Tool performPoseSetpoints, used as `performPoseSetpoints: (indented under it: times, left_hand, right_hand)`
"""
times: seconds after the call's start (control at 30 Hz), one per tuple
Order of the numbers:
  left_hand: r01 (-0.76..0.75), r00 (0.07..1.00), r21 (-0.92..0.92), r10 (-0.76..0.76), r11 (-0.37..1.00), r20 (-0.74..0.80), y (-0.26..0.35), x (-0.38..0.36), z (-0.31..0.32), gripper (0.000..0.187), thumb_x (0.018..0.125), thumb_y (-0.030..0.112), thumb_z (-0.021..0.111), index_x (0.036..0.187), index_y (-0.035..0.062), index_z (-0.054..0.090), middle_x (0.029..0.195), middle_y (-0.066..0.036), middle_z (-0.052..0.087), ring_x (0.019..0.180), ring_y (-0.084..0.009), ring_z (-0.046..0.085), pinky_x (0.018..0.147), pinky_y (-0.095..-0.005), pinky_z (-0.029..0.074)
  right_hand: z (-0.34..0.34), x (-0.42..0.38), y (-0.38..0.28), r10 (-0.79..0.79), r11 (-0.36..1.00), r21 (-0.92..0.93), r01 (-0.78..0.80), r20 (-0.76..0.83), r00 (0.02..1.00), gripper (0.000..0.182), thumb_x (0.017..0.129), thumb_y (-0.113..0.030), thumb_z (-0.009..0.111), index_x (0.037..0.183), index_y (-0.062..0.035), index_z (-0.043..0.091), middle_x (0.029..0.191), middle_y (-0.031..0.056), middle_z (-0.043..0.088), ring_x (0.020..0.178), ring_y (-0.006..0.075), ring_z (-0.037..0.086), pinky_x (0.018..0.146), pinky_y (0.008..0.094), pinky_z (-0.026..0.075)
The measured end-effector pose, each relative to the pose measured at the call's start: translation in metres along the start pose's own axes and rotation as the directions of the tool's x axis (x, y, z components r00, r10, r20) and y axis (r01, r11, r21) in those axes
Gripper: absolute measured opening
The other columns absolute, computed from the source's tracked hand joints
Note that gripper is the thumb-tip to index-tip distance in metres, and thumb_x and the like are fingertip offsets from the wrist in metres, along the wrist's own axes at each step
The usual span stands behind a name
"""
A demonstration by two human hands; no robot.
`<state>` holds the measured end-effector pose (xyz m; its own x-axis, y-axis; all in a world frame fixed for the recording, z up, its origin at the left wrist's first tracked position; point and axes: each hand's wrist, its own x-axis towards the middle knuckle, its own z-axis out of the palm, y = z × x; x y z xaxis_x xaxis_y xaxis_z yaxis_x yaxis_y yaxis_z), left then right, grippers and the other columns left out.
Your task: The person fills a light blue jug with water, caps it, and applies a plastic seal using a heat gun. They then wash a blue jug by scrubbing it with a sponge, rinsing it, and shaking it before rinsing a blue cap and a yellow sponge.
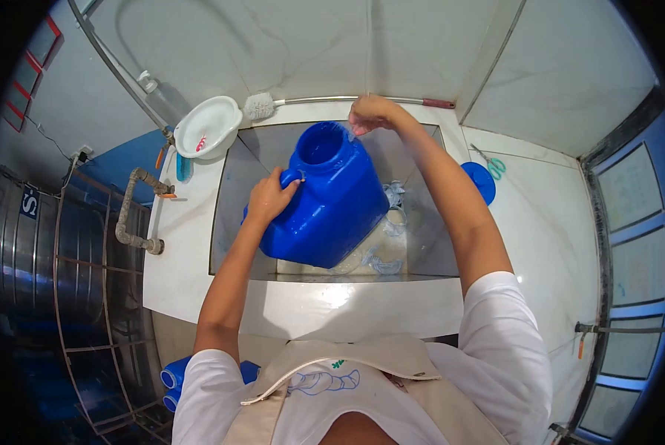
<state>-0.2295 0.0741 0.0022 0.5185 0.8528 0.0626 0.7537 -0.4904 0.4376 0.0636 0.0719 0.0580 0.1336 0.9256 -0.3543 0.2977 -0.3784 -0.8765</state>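
Note:
A large blue plastic jug [325, 200] is tilted over the grey sink [421, 245], its round open mouth facing up. My left hand [271, 196] is closed around the jug's handle at the near left side of the mouth. Beside the far right of the mouth is my right hand [372, 116], with fingers curled together. A thin, clear, whitish bit shows at its fingertips by the jug's shoulder; I cannot tell what it is. Crumpled clear plastic scraps [387, 261] and a pale ring-shaped piece [396, 217] lie on the sink floor.
Behind the sink lies a long-handled brush [260, 106]. To the left stand a white basin [206, 130], a pump bottle [162, 100] and a pipe [127, 215]. A blue lid [479, 182] and green-handled scissors [494, 166] rest on the right counter. More blue containers [172, 378] are below.

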Motion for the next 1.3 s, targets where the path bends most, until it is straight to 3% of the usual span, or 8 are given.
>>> performPoseSetpoints:
  times: [0.5,0.63,0.73,0.83,0.97,1.03,1.17,1.3]
  left_hand:
    - [-0.442,0.805,-0.189,0.481,0.877,0.346,0.083,0.098,0.030,0.054,0.075,0.046,0.062,0.102,-0.0007,0.062,0.095,-0.022,0.063,0.091,-0.0350,0.060,0.081,-0.0411,0.046]
    - [-0.210,0.753,-0.093,0.222,0.973,0.620,0.112,0.084,0.015,0.052,0.085,0.048,0.050,0.097,-0.0009,0.063,0.084,-0.022,0.064,0.080,-0.0320,0.063,0.074,-0.0392,0.048]
    - [-0.509,0.845,-0.035,0.507,0.860,0.173,0.085,0.092,0.060,0.054,0.093,0.043,0.036,0.094,-0.0049,0.061,0.076,-0.024,0.063,0.067,-0.0333,0.064,0.068,-0.0402,0.050]
    - [-0.151,0.885,-0.228,0.234,0.962,0.403,0.090,0.057,0.052,0.047,0.095,0.032,0.032,0.092,-0.0073,0.057,0.083,-0.025,0.061,0.083,-0.0363,0.061,0.076,-0.0431,0.047]
    - [-0.332,0.785,-0.506,0.531,0.796,0.320,0.043,0.016,0.022,0.038,0.094,0.030,0.038,0.100,-0.0023,0.057,0.093,-0.017,0.062,0.090,-0.0256,0.059,0.082,-0.0347,0.044]
    - [-0.223,0.921,-0.563,0.362,0.796,0.146,-0.013,-0.003,0.019,0.038,0.092,0.034,0.042,0.108,0.0018,0.056,0.097,-0.014,0.062,0.092,-0.0235,0.058,0.084,-0.0342,0.043]
    - [0.420,0.901,-0.819,-0.290,0.390,0.324,-0.126,-0.039,0.039,0.045,0.090,0.043,0.046,0.120,0.0092,0.048,0.113,-0.012,0.054,0.099,-0.0219,0.053,0.083,-0.0367,0.043]
    - [0.642,0.731,-0.763,-0.355,0.072,0.582,-0.186,-0.042,0.040,0.050,0.089,0.046,0.044,0.122,0.0079,0.045,0.113,-0.015,0.053,0.094,-0.0224,0.054,0.077,-0.0359,0.045]
  right_hand:
    - [-0.015,-0.046,-0.045,-0.033,0.899,0.438,-0.031,0.139,0.990,0.015,0.083,0.000,0.048,0.089,0.0096,0.057,0.085,0.0181,0.062,0.076,0.0234,0.065,0.069,0.0300,0.057]
    - [-0.010,-0.041,-0.023,-0.143,0.990,-0.010,0.143,-0.011,0.990,0.025,0.082,-0.012,0.052,0.093,0.0089,0.058,0.088,0.0193,0.063,0.077,0.0264,0.065,0.072,0.0334,0.054]
    - [0.024,-0.058,0.012,-0.279,0.611,-0.783,0.116,-0.075,0.957,0.049,0.070,-0.025,0.059,0.107,0.0071,0.056,0.100,0.0254,0.059,0.090,0.0379,0.059,0.087,0.0408,0.046]
    - [0.077,-0.071,0.061,-0.537,0.491,-0.861,0.129,-0.183,0.824,0.062,0.068,-0.019,0.064,0.123,0.0027,0.045,0.100,0.0209,0.055,0.096,0.0344,0.055,0.083,0.0423,0.045]
    - [0.074,-0.084,0.079,-0.741,0.402,-0.894,0.196,-0.192,0.644,0.056,0.070,-0.029,0.066,0.118,-0.0051,0.052,0.086,0.0124,0.057,0.082,0.0277,0.058,0.065,0.0399,0.043]
    - [0.085,-0.088,0.076,-0.770,0.411,-0.892,0.191,-0.226,0.597,0.054,0.071,-0.034,0.066,0.116,-0.0073,0.054,0.082,0.0105,0.058,0.077,0.0265,0.058,0.061,0.0389,0.041]
    - [0.115,-0.084,0.030,-0.755,0.436,-0.875,0.210,-0.229,0.614,0.052,0.067,-0.033,0.068,0.112,-0.0076,0.058,0.077,0.0122,0.063,0.069,0.0278,0.061,0.062,0.0390,0.045]
    - [0.090,-0.090,-0.063,-0.880,0.412,-0.893,0.182,-0.338,0.333,0.052,0.054,-0.017,0.060,0.105,-0.0053,0.062,0.074,0.0128,0.063,0.067,0.0298,0.061,0.059,0.0405,0.047]
